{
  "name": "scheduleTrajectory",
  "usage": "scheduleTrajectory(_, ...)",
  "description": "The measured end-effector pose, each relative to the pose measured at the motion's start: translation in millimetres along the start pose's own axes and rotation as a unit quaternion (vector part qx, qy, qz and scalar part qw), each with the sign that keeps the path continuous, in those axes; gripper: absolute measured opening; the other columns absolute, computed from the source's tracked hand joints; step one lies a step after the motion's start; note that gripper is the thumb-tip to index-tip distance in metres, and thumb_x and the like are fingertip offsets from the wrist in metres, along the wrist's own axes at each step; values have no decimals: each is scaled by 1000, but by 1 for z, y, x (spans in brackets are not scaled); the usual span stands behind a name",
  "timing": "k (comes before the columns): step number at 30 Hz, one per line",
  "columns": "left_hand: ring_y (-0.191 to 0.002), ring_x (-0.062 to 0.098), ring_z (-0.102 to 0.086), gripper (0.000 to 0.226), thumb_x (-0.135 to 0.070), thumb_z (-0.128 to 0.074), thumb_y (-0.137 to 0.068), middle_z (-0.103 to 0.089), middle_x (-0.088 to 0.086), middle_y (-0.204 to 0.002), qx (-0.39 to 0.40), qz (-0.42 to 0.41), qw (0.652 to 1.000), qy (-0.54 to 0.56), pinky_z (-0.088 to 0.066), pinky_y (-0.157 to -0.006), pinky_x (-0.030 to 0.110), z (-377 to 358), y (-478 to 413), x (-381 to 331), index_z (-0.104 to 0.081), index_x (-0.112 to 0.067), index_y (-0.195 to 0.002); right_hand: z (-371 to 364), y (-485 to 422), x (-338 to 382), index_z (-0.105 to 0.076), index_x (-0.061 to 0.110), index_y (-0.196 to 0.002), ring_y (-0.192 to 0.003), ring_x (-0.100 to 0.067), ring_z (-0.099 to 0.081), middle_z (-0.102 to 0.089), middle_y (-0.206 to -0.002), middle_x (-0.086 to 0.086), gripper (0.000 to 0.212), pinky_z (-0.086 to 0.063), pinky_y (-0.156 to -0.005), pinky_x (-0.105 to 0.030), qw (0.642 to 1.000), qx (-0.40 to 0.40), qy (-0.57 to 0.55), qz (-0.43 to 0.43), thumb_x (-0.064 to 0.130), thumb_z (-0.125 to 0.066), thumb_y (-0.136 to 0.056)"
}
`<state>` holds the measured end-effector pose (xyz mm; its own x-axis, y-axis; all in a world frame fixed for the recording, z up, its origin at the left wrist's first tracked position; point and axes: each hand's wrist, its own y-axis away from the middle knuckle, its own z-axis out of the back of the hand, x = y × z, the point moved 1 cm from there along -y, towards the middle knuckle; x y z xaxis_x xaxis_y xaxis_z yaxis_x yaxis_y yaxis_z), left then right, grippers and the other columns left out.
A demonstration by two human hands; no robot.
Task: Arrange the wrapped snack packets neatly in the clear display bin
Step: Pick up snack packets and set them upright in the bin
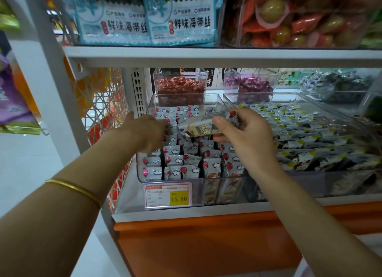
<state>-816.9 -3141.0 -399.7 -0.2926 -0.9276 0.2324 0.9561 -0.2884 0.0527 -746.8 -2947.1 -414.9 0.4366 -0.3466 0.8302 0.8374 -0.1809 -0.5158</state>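
Observation:
A clear display bin [142, 173] stands on the lower shelf, filled with rows of upright grey snack packets [175, 160] printed with red balloons and white clouds. My right hand [246, 136] holds one such packet [203, 126] lying sideways above the middle of the bin, pinched between thumb and fingers. My left hand [148, 132] reaches into the bin's left side, fingers pointing down among the packets; whether it grips one is hidden.
A price tag [167, 196] reading 15.80 hangs on the bin's front. A second clear bin [310, 136] of black-and-yellow packets sits to the right. Small bins of red candies [179, 86] and purple candies [248, 85] stand behind. The upper shelf [206, 55] hangs low overhead.

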Motion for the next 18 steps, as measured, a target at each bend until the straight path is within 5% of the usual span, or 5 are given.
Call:
scheduleTrajectory(7,-132,27,-37,37,-20,-38,-97,-52,11,-133,-42,-8,999,4,-6,-113,58,1,7,1,-36,-17,-135,-7,-7,0,-59,-6,-90,-67,-16,-67,-58,-89,-29,26,-54,-61,-14,1000,6,-3,-3,19,-63,-88)
scheduleTrajectory(11,-127,26,-40,34,-14,-36,-95,-55,12,-124,-75,-7,997,18,-5,-113,59,-7,20,4,-37,-11,-129,-34,-27,7,-59,10,-81,-70,-15,-68,-61,-81,-8,10,-57,-60,-23,1000,12,-25,11,15,-63,-88)
scheduleTrajectory(14,-130,25,-37,42,-14,-36,-94,-54,10,-128,-91,-11,995,27,-4,-113,60,-10,26,3,-31,-10,-135,-65,-48,7,-58,3,-88,-81,-24,-67,-60,-85,-7,13,-58,-68,-37,998,48,30,16,16,-63,-88)
scheduleTrajectory(18,-132,23,-34,43,-19,-36,-94,-52,9,-131,-103,-21,993,51,-1,-113,58,-11,34,2,-31,-14,-136,-97,-67,2,-57,7,-82,-69,-15,-53,-55,-77,-2,21,-41,-57,-26,971,160,165,59,24,-70,-82)
